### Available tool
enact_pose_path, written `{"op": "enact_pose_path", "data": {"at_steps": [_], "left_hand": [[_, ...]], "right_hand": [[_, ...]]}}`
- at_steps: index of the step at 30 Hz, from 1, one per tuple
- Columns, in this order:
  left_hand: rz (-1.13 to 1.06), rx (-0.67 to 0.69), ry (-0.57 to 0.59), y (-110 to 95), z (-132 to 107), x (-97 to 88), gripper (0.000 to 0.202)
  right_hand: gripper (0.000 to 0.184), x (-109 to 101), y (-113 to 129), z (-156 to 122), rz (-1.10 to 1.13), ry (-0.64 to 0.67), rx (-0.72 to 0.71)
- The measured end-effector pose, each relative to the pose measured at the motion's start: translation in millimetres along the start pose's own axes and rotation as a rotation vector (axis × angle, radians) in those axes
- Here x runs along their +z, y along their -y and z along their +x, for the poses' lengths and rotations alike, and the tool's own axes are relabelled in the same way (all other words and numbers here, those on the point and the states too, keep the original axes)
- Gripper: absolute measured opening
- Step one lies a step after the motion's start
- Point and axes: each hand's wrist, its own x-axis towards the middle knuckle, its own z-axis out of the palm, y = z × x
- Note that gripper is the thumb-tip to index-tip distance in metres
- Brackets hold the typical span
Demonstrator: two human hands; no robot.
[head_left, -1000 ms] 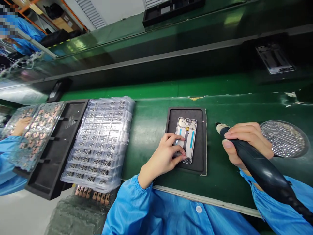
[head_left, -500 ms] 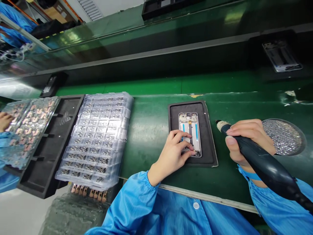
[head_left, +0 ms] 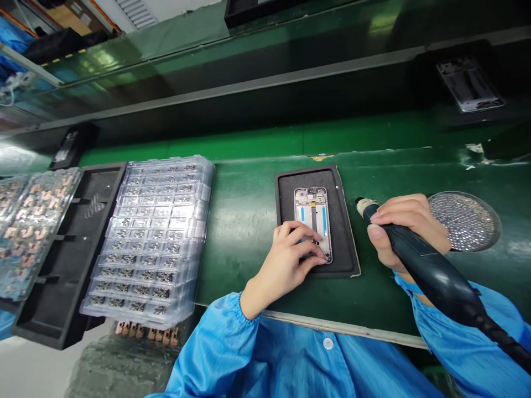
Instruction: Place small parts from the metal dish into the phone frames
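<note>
An opened phone (head_left: 313, 213) lies face down in a black foam tray (head_left: 346, 243) on the green bench, with blue strips and a dark flat cable showing inside. My left hand (head_left: 286, 254) rests over the phone's lower end. Its thumb and a fingertip are pinched together at the bottom right corner; whatever sits between them is too small and covered to name. To the right, my right hand (head_left: 410, 221) is wrapped round a black electric screwdriver (head_left: 431, 271). The tool's taped nose points up-left, apart from the phone, and its cord runs off at lower right.
A round dish of small shiny pieces (head_left: 467, 221) sits beside my right hand. Stacked clear plastic trays (head_left: 149, 237) of small circuit parts stand at left, beside a black foam tray (head_left: 62, 276) and more clear trays (head_left: 33, 221). Beyond the bench edge, another phone (head_left: 470, 85) lies in a dark tray.
The whole view has shifted slightly, so things appear further left. My left hand stays at the phone's lower end, and the screwdriver stays in my right hand. A co-worker's hand has left the view at far left.
</note>
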Motion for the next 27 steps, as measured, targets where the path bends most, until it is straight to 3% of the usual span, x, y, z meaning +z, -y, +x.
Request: {"op": "enact_pose_path", "data": {"at_steps": [5,12,24,27], "left_hand": [[0.014,-0.200,0.060,-13.8,8.1,-12.9,0.009],[0.065,-0.221,0.088,-21.5,11.2,-6.7,0.015],[0.153,-0.189,-0.125,-6.4,-8.3,22.7,0.005],[0.155,-0.173,-0.199,-0.8,-13.8,27.8,0.013]], "right_hand": [[0.016,0.0,2.1,1.4,0.008,0.014,0.007],[0.016,0.7,2.7,5.6,-0.016,0.022,-0.012],[0.016,4.0,1.4,4.9,-0.006,0.000,-0.022],[0.014,5.0,1.7,5.7,-0.010,-0.010,-0.022]]}}
